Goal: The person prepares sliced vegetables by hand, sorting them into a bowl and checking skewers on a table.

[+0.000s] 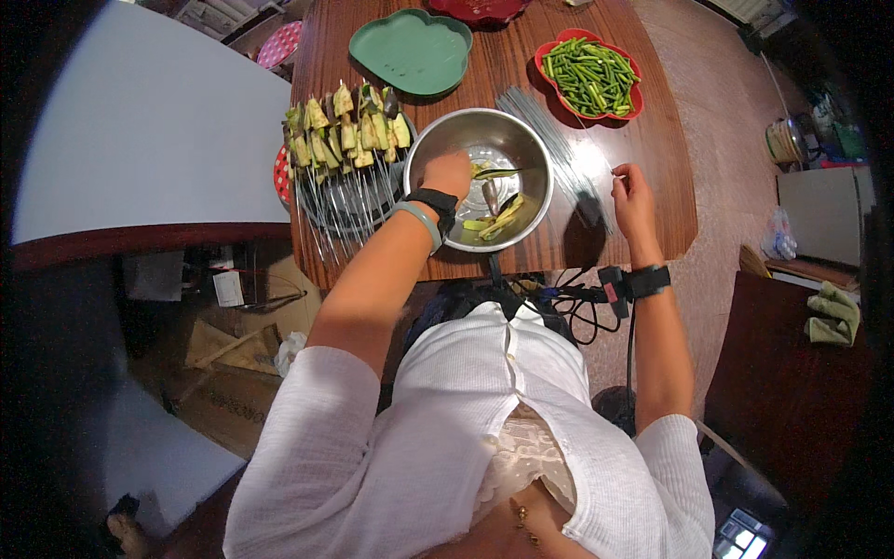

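A stainless steel bowl (545,189) sits before me with a few cut eggplant pieces (504,220) in its bottom. My left hand (450,173) reaches inside at the bowl's left; its fingertips are hidden, so I cannot tell whether they grip a piece. Right of the bowl, my right hand (632,199) is raised, thumb and forefinger pinched on the end of a thin metal skewer (596,148) that slants up and left. Beneath it lies a bundle of bare metal skewers (548,143). Left of the bowl, several loaded eggplant skewers (342,136) rest across a dark round tray (325,213).
A green plate (412,52) and a dark red dish (480,10) stand at the far side of the wooden table (670,202). A red dish (538,63) at the far right holds cut green stalks (592,77). Black cables (583,314) hang by the near edge.
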